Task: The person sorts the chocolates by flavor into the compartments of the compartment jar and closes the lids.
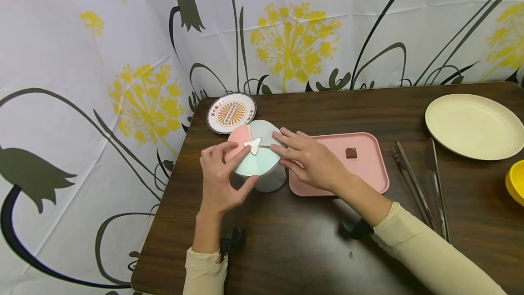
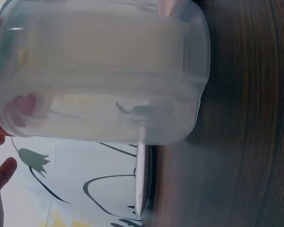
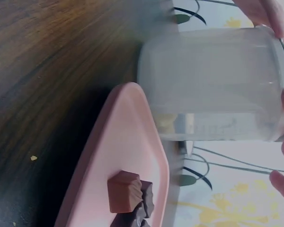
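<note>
A clear round plastic container point(image 1: 270, 181) stands upright on the table. Its lid point(image 1: 255, 167) has pink, grey and mint sections and a white knob point(image 1: 252, 145) at the centre. My left hand point(image 1: 223, 176) holds the lid from the left, thumb at the front rim and index fingertip beside the knob. My right hand point(image 1: 313, 158) rests its nearly straight fingers on the lid's right edge. In the left wrist view a dark-red patch point(image 2: 21, 109) shows through the wall; what it is I cannot tell. Several brown chocolates point(image 3: 125, 191) lie on the pink tray point(image 3: 132, 123) beside the container.
Behind the container lies a small printed plate point(image 1: 221, 124). Metal tongs point(image 1: 413, 179) are right of the tray, a cream oval plate point(image 1: 475, 126) beyond them. A yellow bowl point(image 1: 516, 183) is at the right edge. A flower-printed cloth point(image 1: 348, 26) hangs behind the table point(image 1: 294, 249).
</note>
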A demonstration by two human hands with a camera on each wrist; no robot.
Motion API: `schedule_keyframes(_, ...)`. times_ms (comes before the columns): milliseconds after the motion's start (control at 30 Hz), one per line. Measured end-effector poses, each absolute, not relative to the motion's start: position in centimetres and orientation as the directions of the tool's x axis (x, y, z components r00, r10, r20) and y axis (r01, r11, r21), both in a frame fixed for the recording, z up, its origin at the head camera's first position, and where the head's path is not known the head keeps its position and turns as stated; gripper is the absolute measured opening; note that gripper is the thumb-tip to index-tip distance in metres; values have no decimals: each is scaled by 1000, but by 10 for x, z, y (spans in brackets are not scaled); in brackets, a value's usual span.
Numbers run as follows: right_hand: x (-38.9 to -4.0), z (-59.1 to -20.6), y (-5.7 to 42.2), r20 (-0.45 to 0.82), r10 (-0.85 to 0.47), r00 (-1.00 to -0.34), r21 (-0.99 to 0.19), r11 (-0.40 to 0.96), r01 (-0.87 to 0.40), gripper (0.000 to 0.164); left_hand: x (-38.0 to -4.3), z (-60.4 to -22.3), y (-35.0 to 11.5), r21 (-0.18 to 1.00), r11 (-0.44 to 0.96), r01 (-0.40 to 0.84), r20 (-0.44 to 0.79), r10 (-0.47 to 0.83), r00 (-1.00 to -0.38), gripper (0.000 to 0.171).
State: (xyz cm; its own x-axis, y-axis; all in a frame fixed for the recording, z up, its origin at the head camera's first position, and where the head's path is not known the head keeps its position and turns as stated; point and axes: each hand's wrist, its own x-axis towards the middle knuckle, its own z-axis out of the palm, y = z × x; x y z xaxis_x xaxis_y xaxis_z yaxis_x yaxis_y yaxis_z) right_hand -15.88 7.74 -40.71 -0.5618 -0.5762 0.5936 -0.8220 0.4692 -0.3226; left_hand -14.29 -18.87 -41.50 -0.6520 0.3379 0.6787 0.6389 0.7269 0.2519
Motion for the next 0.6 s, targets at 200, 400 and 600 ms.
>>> schedule_keyframes(200,-161,-405,79,596,-584,-550,-322,454,-831,45,-144,-413,-190,242,711,660,672,367,-643,61)
schedule_keyframes(400,-164,-402,81,605,-610,-512,-301,419,-856,42,-146,-409,-187,215,708,672,687,379,-620,61)
schedule_keyframes(600,-167,-399,83,591,-636,-496,-276,418,-865,42,-151,-404,-182,208,686,697,682,409,-606,61)
